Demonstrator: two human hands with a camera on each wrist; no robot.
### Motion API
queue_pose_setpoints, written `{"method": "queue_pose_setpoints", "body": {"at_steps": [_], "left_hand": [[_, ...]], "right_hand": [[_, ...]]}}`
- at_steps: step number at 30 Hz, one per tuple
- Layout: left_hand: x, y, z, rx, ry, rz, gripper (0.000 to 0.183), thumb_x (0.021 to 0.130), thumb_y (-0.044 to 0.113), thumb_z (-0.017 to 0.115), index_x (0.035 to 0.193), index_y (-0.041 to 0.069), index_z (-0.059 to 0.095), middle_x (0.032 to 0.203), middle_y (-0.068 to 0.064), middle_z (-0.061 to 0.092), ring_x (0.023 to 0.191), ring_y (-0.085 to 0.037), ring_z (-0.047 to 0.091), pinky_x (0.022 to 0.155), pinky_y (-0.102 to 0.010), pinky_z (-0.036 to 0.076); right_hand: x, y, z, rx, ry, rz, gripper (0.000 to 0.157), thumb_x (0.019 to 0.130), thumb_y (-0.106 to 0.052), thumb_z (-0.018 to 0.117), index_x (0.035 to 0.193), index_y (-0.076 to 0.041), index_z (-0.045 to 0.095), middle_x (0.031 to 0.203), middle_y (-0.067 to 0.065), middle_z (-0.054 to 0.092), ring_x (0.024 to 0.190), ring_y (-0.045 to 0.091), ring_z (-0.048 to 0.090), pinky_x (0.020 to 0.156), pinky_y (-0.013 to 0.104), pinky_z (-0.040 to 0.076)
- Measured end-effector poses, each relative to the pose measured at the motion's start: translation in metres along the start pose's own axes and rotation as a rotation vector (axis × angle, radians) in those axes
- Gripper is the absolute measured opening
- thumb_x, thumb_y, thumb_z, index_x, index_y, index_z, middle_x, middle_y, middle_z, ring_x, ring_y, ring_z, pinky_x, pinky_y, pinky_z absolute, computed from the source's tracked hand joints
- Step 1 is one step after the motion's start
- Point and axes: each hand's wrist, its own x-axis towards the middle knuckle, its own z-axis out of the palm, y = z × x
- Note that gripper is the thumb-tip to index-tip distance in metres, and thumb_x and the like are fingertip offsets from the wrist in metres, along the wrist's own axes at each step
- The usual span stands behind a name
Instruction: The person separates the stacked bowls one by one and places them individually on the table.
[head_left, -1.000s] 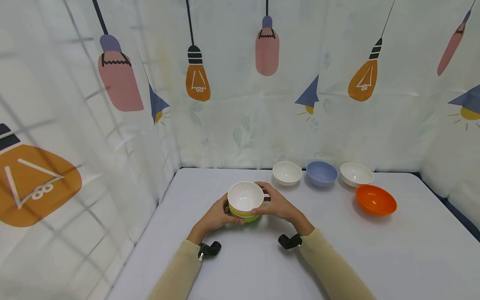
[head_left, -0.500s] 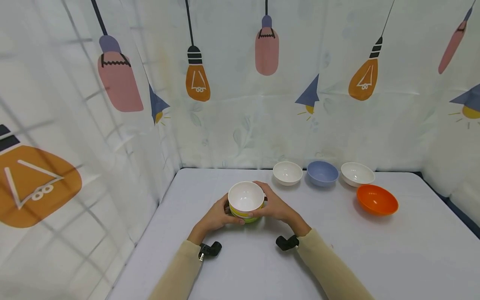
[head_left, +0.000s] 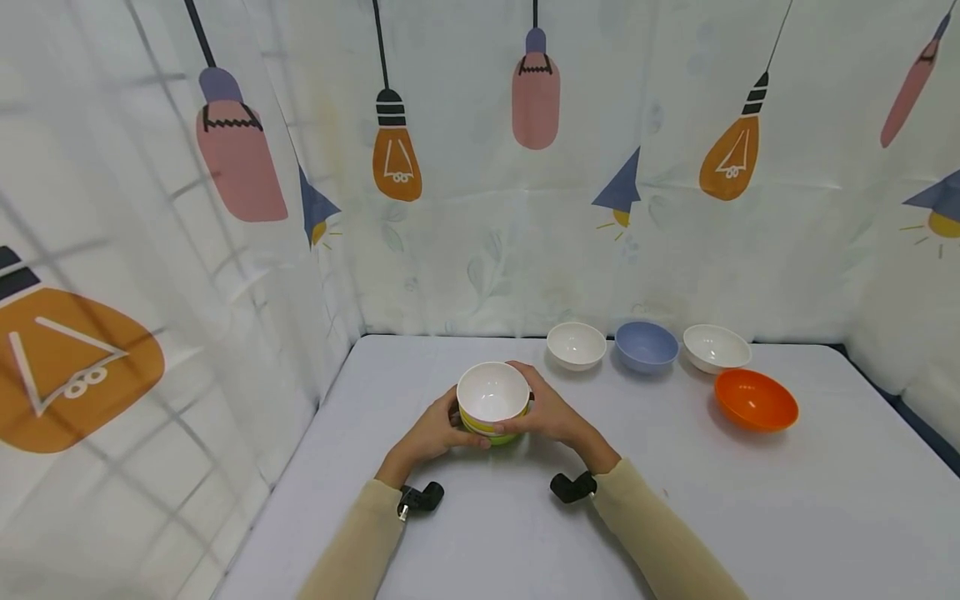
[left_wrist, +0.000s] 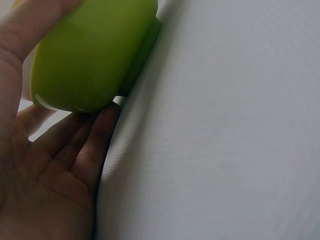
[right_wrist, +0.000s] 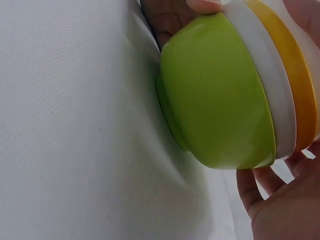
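A stack of bowls stands on the table between both hands, a white bowl [head_left: 492,392] uppermost. Under it, the right wrist view shows a yellow-orange bowl [right_wrist: 291,75], another white bowl [right_wrist: 265,80] and a green bowl [right_wrist: 215,95] at the bottom. My left hand [head_left: 431,432] grips the green bowl from the left, its thumb across the near side and fingers low by the base. From the right, my right hand [head_left: 551,410] holds the stack, thumb in front near the upper rims and fingers behind. The far sides of the stack are hidden in the head view.
Along the table's back edge sit a white bowl [head_left: 576,346], a blue bowl [head_left: 646,347] and another white bowl [head_left: 716,348]. An orange bowl [head_left: 756,401] stands in front of them at the right. A patterned curtain [head_left: 480,250] hangs behind the white table [head_left: 480,533].
My right hand has moved slightly left and closed in around the stack, its fingers now less spread. The left hand and the bowls stay where they were.
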Motion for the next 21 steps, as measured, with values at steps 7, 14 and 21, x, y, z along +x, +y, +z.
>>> {"method": "queue_pose_setpoints", "body": {"at_steps": [7,14,21], "left_hand": [[0.001,-0.001,0.0,0.003,-0.007,0.01,0.103,0.071,0.021,0.096,0.156,0.024,0.037,0.152,-0.002,0.051,0.141,-0.026,0.05,0.116,-0.047,0.043],[0.0,-0.001,0.001,0.004,-0.009,0.005,0.104,0.072,0.022,0.095,0.157,0.026,0.036,0.154,-0.001,0.049,0.14,-0.025,0.051,0.116,-0.046,0.043],[0.0,-0.002,-0.002,0.036,0.003,-0.001,0.098,0.072,0.026,0.095,0.154,0.026,0.04,0.152,0.002,0.051,0.14,-0.025,0.052,0.119,-0.05,0.041]], "right_hand": [[-0.002,-0.002,0.001,0.025,0.024,-0.007,0.101,0.071,-0.029,0.095,0.154,-0.024,0.036,0.152,0.001,0.046,0.137,0.025,0.049,0.118,0.055,0.036],[-0.005,-0.007,-0.004,0.013,0.053,0.001,0.106,0.071,-0.036,0.095,0.157,-0.019,0.034,0.154,0.004,0.046,0.138,0.027,0.049,0.118,0.056,0.037],[-0.006,-0.013,-0.01,0.01,0.073,0.002,0.106,0.072,-0.035,0.094,0.157,-0.021,0.033,0.151,0.004,0.049,0.135,0.027,0.051,0.118,0.057,0.037]]}}
